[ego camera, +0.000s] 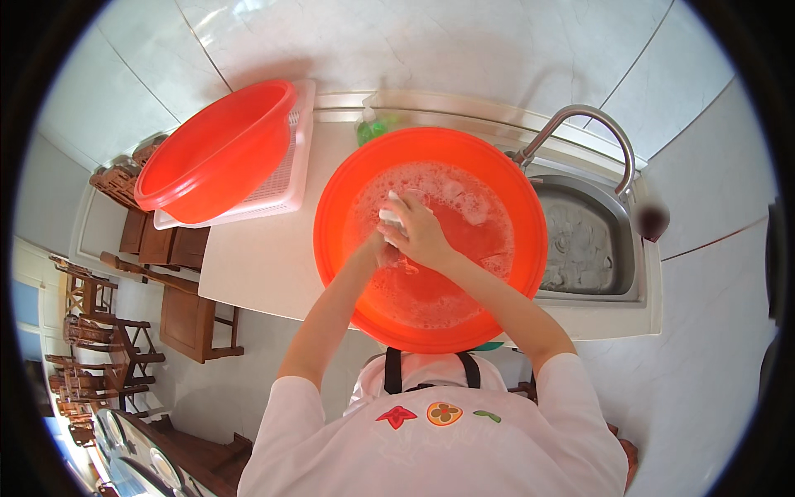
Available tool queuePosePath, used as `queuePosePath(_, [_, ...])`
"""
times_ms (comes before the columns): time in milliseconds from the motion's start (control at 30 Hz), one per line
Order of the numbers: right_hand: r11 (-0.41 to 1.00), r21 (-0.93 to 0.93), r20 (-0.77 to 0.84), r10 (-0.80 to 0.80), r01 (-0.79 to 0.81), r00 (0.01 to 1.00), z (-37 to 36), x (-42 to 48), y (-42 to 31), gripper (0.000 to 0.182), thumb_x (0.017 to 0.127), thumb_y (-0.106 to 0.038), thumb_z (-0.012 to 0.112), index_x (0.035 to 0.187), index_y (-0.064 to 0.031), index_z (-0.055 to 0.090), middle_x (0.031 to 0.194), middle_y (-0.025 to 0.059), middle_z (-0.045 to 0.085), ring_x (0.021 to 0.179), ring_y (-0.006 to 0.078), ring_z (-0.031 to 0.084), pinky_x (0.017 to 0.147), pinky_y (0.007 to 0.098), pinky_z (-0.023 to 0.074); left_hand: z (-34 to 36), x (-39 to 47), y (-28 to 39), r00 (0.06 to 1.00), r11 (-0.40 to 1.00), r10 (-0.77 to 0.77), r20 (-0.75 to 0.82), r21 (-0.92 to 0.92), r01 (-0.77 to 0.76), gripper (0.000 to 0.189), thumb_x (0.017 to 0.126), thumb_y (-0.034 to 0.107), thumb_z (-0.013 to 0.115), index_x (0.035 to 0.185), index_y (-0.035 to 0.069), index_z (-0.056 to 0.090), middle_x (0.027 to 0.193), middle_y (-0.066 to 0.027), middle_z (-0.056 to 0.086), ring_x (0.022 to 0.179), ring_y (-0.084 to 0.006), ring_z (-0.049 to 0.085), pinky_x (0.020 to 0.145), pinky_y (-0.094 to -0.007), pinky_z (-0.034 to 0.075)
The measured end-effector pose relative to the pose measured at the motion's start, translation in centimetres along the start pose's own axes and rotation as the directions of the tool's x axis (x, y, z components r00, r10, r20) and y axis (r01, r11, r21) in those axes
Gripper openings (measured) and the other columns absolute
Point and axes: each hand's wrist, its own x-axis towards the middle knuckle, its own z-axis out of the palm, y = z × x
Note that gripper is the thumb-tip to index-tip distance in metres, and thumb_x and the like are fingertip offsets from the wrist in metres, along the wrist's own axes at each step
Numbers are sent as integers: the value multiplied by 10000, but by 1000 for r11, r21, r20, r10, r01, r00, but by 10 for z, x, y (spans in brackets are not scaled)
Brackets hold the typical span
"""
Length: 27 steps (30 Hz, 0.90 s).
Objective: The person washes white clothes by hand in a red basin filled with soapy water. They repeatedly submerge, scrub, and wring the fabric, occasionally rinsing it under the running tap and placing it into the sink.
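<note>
A large orange-red plastic basin [335, 186] in front of me holds sudsy water [447, 248]. Both my hands are together over its left half, close to the foam. My right hand [422, 233] curls around a small white thing [390, 215], perhaps a sponge or cloth. My left hand [384, 248] is below and to the left, its fingers largely hidden behind the right one. Clear, shiny edges show around the hands; whether they belong to a glass or to bubbles I cannot tell.
To the right is a steel sink [624, 273] with clear objects in it, under a curved faucet [581, 110]. A second red basin [217, 155] leans on a white plastic basket [301, 155]. A green soap bottle [369, 129] stands behind. Wooden furniture [186, 317] is at left.
</note>
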Motion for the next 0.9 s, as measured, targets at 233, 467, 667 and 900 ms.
queuePosePath(233, [944,-284,-58,156,-166,986,8,32,52,232,857,-289,576,853,-61,616,761,155,592,784,340,606,636,442,482,-17,28,-6,957,975,-207,205,-42,220,512,929,594,407,1032,105,519,805,-52,528,497,-74,347,418,-213,266])
queuePosePath(467, [807,-314,134,559,-499,818,-26,10,105,396,887,-422,515,989,-52,612,953,219,621,943,410,574,747,464,470,-12,18,7,971,973,-189,144,-105,205,640,937,632,324,1039,28,509,746,-53,502,510,-92,355,436,-216,286])
queuePosePath(667, [655,-751,432,388,86,814,3,-65,69,488,832,-221,599,1252,-20,453,1283,240,446,1132,391,495,791,452,517,-7,22,8,991,981,-132,-9,-144,130,660,955,606,288,1058,-10,502,731,-42,487,549,-140,432,505,-243,432])
queuePosePath(900, [434,323,580,611,-841,539,-36,-28,88,422,808,-109,593,1205,-37,469,1099,138,527,944,242,595,717,362,527,4,0,21,969,965,-248,-21,-94,245,619,952,617,274,1076,62,522,741,8,493,564,-133,457,578,-243,496])
